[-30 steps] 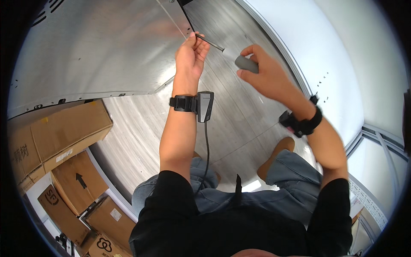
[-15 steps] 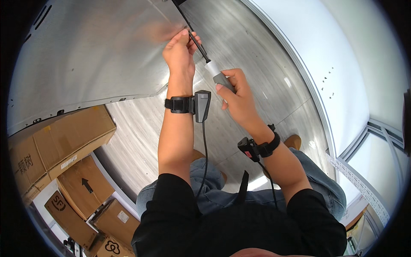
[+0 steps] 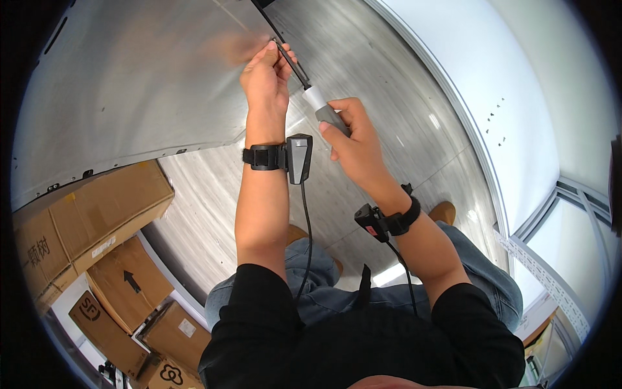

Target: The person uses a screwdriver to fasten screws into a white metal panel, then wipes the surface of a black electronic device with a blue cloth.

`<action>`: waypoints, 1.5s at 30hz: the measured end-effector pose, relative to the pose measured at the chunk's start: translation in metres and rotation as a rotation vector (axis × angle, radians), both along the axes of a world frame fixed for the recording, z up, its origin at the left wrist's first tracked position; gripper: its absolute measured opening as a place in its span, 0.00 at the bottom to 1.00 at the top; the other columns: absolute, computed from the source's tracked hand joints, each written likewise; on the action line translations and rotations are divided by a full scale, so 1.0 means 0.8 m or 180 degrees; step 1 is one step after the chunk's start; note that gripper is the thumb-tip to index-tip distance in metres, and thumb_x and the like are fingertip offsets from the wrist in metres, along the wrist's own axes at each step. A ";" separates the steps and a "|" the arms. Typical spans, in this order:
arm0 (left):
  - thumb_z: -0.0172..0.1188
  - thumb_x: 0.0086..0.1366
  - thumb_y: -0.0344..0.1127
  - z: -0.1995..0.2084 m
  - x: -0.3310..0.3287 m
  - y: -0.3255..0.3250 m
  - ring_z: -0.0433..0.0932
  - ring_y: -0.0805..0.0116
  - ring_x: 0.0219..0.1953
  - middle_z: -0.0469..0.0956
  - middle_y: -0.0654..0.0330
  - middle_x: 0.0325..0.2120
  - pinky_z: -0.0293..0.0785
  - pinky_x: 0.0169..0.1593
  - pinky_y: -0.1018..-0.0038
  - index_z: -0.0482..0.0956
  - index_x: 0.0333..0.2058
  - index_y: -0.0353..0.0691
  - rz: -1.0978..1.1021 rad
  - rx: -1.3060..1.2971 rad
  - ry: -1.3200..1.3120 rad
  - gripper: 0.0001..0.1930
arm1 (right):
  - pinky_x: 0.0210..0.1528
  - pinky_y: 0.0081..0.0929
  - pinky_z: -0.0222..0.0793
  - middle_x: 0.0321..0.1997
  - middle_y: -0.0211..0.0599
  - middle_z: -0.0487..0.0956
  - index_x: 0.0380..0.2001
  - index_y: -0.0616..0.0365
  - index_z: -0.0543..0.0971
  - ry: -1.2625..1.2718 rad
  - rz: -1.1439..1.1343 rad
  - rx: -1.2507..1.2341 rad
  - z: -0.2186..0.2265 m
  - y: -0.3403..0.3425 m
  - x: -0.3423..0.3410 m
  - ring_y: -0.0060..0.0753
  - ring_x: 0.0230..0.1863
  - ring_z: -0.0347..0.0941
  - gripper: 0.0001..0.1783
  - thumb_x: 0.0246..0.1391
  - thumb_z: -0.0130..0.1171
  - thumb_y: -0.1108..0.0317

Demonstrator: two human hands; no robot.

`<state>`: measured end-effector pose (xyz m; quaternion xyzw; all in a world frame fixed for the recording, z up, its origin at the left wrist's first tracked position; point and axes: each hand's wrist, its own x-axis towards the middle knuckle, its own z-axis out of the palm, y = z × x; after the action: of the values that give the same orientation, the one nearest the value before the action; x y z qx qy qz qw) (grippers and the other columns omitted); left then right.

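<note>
Gripping screwdriver (image 3: 313,97) | right hand (image 3: 357,141): fingers wrapped round handle (image 3: 333,120), shaft (image 3: 300,76) ahead of them | left hand (image 3: 265,85): thumb, forefinger pinched at shaft's far end, on what unclear

Saw smooth, softly reflective metal in the panel (image 3: 142,84) at ten o'clock. Found matt-looking plastic on the screwdriver handle (image 3: 333,120) near twelve o'clock, with dark metal in its shaft (image 3: 302,78). Noted glossy glints on the wood-look floor (image 3: 382,84), matt cardboard in the boxes (image 3: 123,191) around eight o'clock, matt black cloth in the shirt (image 3: 363,337) at six.
</note>
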<state>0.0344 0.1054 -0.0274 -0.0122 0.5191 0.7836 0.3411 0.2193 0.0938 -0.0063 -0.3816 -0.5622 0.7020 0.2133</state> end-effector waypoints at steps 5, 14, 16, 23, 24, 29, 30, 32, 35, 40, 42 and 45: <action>0.53 0.68 0.29 0.003 0.000 0.000 0.79 0.66 0.31 0.78 0.52 0.33 0.82 0.37 0.75 0.74 0.39 0.27 0.0010 -0.0046 -0.0039 0.09 | 0.29 0.27 0.63 0.27 0.35 0.75 0.45 0.60 0.68 -0.0196 0.0026 0.0027 0.011 0.004 -0.001 0.25 0.26 0.69 0.17 0.54 0.57 0.67; 0.53 0.68 0.30 0.002 -0.002 0.000 0.79 0.66 0.31 0.79 0.52 0.33 0.81 0.37 0.75 0.75 0.39 0.28 0.0002 -0.0027 -0.0104 0.08 | 0.29 0.25 0.68 0.34 0.38 0.73 0.42 0.63 0.70 -0.0013 -0.0533 0.0601 -0.004 0.000 -0.012 0.25 0.29 0.70 0.23 0.44 0.67 0.67; 0.53 0.68 0.29 0.002 -0.002 0.000 0.79 0.66 0.31 0.79 0.52 0.33 0.81 0.38 0.75 0.75 0.39 0.28 0.0011 -0.0025 -0.0115 0.08 | 0.23 0.22 0.67 0.33 0.37 0.73 0.41 0.63 0.71 -0.0042 -0.0434 -0.0275 0.014 0.007 -0.006 0.24 0.26 0.70 0.22 0.45 0.67 0.66; 0.54 0.67 0.29 0.003 -0.002 0.001 0.79 0.65 0.32 0.79 0.51 0.33 0.82 0.37 0.74 0.75 0.39 0.28 0.0039 -0.0029 -0.0129 0.08 | 0.17 0.19 0.64 0.30 0.34 0.76 0.40 0.62 0.74 -0.0187 -0.0339 -0.0744 0.018 0.009 -0.002 0.19 0.27 0.71 0.16 0.56 0.61 0.62; 0.54 0.67 0.29 0.003 -0.002 0.001 0.79 0.65 0.32 0.79 0.51 0.33 0.82 0.37 0.74 0.75 0.39 0.28 0.0026 -0.0011 -0.0130 0.08 | 0.17 0.19 0.63 0.30 0.33 0.75 0.41 0.61 0.74 -0.0178 -0.0404 -0.0804 0.019 0.009 -0.003 0.19 0.27 0.71 0.16 0.56 0.60 0.61; 0.54 0.67 0.29 0.002 -0.003 0.000 0.79 0.64 0.32 0.79 0.50 0.33 0.82 0.38 0.73 0.75 0.39 0.28 0.0026 -0.0065 -0.0104 0.08 | 0.17 0.18 0.62 0.32 0.33 0.76 0.42 0.60 0.72 -0.0097 -0.0662 -0.1191 0.021 0.009 -0.007 0.21 0.27 0.71 0.16 0.58 0.58 0.59; 0.54 0.67 0.29 0.001 -0.004 -0.001 0.79 0.64 0.32 0.79 0.50 0.33 0.82 0.38 0.73 0.75 0.39 0.28 0.0031 -0.0074 -0.0098 0.08 | 0.17 0.18 0.62 0.32 0.33 0.76 0.42 0.60 0.71 -0.0191 -0.0595 -0.0974 0.020 0.006 -0.008 0.21 0.28 0.72 0.17 0.58 0.58 0.59; 0.54 0.67 0.29 0.003 -0.002 0.000 0.79 0.64 0.32 0.79 0.50 0.33 0.82 0.37 0.73 0.75 0.39 0.28 0.0023 -0.0082 -0.0103 0.08 | 0.18 0.19 0.62 0.33 0.35 0.77 0.42 0.61 0.70 -0.0379 -0.0456 -0.0524 0.015 -0.001 -0.012 0.22 0.28 0.72 0.17 0.59 0.57 0.58; 0.55 0.67 0.29 0.006 -0.001 0.000 0.79 0.64 0.32 0.78 0.49 0.33 0.82 0.37 0.72 0.74 0.39 0.28 0.0024 -0.0062 -0.0121 0.08 | 0.18 0.20 0.66 0.32 0.35 0.75 0.43 0.61 0.70 -0.0037 -0.0463 -0.0843 0.009 0.000 -0.011 0.21 0.27 0.72 0.19 0.59 0.57 0.57; 0.54 0.67 0.29 0.008 0.000 0.000 0.78 0.63 0.32 0.78 0.48 0.33 0.81 0.37 0.70 0.74 0.40 0.28 0.0012 -0.0098 -0.0098 0.08 | 0.21 0.21 0.63 0.32 0.33 0.75 0.39 0.61 0.72 0.0113 -0.0383 -0.1359 0.004 0.007 -0.010 0.22 0.30 0.71 0.21 0.56 0.61 0.52; 0.54 0.67 0.28 0.008 0.001 0.000 0.78 0.63 0.32 0.78 0.48 0.33 0.81 0.37 0.70 0.74 0.40 0.28 -0.0002 -0.0047 -0.0103 0.08 | 0.21 0.21 0.64 0.32 0.33 0.75 0.40 0.61 0.72 0.0047 -0.0441 -0.1343 0.004 0.006 -0.013 0.21 0.28 0.70 0.21 0.55 0.62 0.54; 0.54 0.67 0.29 0.004 -0.003 -0.001 0.78 0.63 0.32 0.78 0.48 0.33 0.81 0.37 0.70 0.74 0.39 0.28 -0.0017 -0.0024 -0.0116 0.08 | 0.22 0.21 0.66 0.32 0.33 0.74 0.41 0.63 0.73 -0.0141 -0.0548 -0.1104 -0.002 0.004 -0.018 0.20 0.26 0.69 0.22 0.52 0.64 0.57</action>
<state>0.0323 0.1048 -0.0240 -0.0264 0.5158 0.7804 0.3524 0.2048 0.0969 -0.0080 -0.4747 -0.4026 0.7589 0.1911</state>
